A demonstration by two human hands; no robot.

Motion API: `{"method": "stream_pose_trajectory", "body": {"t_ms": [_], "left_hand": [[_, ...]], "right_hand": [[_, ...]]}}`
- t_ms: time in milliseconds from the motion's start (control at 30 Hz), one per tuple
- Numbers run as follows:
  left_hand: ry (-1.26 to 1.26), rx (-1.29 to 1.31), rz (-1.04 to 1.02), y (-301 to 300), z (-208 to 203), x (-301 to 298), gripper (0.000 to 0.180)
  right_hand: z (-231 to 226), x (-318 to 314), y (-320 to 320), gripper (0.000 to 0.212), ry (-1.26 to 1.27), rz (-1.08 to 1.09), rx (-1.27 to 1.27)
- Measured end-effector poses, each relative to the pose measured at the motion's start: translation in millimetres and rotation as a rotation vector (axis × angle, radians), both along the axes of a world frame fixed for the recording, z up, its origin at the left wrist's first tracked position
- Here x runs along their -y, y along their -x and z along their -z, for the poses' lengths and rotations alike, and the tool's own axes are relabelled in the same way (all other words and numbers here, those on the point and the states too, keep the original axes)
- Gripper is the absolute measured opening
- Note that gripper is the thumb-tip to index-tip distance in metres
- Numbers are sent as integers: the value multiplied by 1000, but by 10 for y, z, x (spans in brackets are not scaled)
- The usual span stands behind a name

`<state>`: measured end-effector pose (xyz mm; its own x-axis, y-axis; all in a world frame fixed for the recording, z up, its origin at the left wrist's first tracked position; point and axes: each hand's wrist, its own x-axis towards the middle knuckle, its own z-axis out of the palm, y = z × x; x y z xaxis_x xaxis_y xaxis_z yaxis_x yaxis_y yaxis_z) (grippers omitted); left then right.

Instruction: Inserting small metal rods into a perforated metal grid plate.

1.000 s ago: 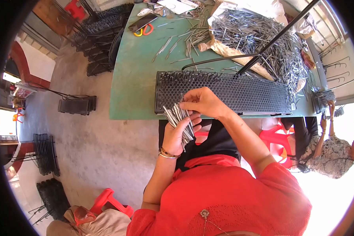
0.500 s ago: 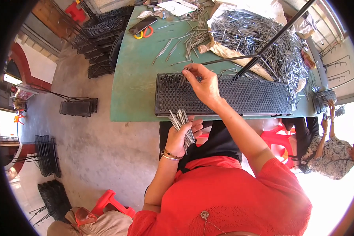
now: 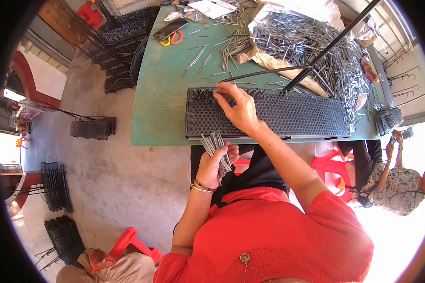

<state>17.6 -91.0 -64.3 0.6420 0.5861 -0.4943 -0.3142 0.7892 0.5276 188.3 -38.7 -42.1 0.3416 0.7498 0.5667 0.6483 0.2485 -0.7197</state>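
A long black rack point(image 3: 288, 113), its top full of small round holes, lies along the near edge of the green table. Thin metal rods point(image 3: 203, 93) stand in holes at its far left part. Just in front of the rack, my left hand point(image 3: 212, 165) is closed around a bundle of thin grey metal rods point(image 3: 217, 148), which fan out past the thumb. My right hand point(image 3: 238, 108) reaches over the rack, its thumb and forefinger pinched together at the standing rods. Whatever is between those fingertips is too small to make out.
A large heap of loose metal rods point(image 3: 302, 45) lies on brown paper behind the rack. A black metal bar point(image 3: 337, 35) rises over the table. Scissors point(image 3: 176, 37) and a phone point(image 3: 171, 29) lie far left. At right, another person point(image 3: 396, 184) sits working.
My right hand has shifted slightly left and down, bringing its fingertips closer to the rack's holes. My left hand stays nearly in place with the bundle.
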Motion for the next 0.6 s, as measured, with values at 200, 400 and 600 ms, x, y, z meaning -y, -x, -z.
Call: {"method": "stream_pose_trajectory", "body": {"t_ms": [200,400,600], "left_hand": [[-28,-23,26,23,16,3,20],[-20,3,30,14,55,42,22],[62,72,34,38,-52,-27,26]], "right_hand": [[-64,42,11,33,30,9,119],[-10,20,-36,22,-49,-51,317],[-220,159,37,16,-47,-135,196]]}}
